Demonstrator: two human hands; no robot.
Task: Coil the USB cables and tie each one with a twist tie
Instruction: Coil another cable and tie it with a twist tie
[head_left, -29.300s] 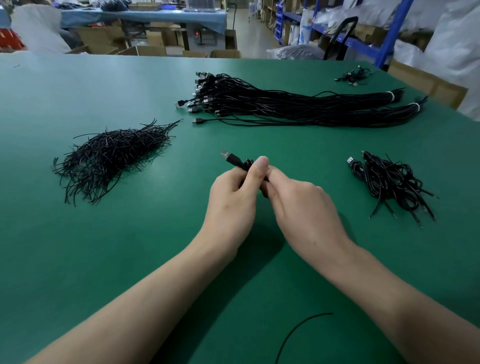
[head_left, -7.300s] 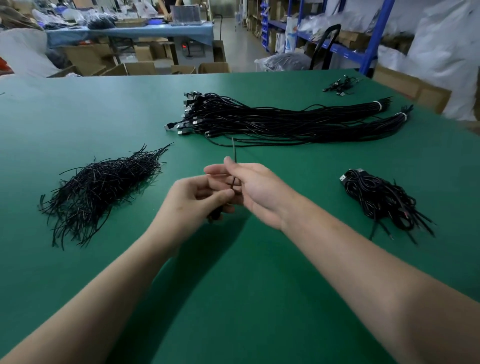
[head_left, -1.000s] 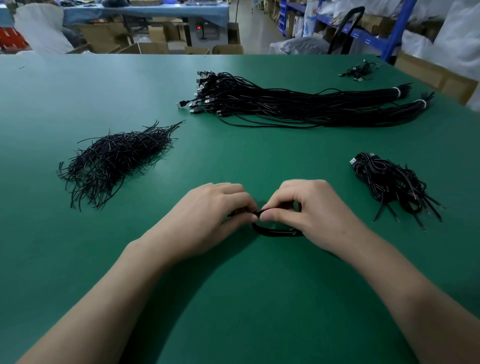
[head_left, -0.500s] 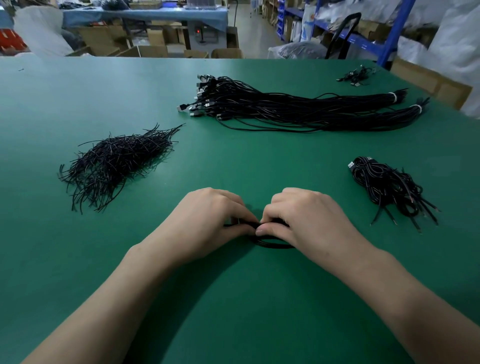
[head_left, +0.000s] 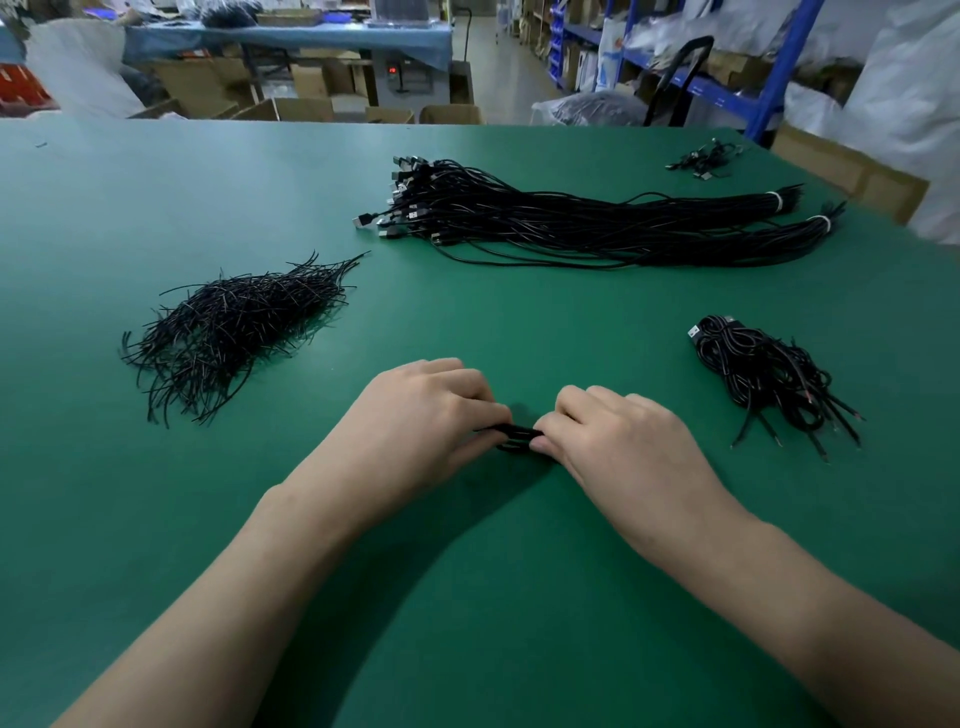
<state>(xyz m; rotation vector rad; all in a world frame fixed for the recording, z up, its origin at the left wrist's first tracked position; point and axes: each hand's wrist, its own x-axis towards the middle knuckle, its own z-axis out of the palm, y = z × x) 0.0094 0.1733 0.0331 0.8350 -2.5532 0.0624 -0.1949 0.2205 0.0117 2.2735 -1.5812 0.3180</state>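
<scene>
Green table (head_left: 519, 322). Left: loose pile of twist ties (head_left: 234, 322). Front centre: left hand (head_left: 415, 421) pinches the left end of the USB cable (head_left: 515, 435), a black, flattened coil with its long axis left-right and mostly hidden; right hand (head_left: 618, 441) pinches the right end. Behind: straight cable bundle (head_left: 597, 223). Right: tied coils (head_left: 763, 374).

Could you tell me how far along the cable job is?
Done: a small pile of coiled cables lies at right. In hand: the left hand and right hand pinch one coil. Left: the large bundle of straight cables, far more than finished.
</scene>
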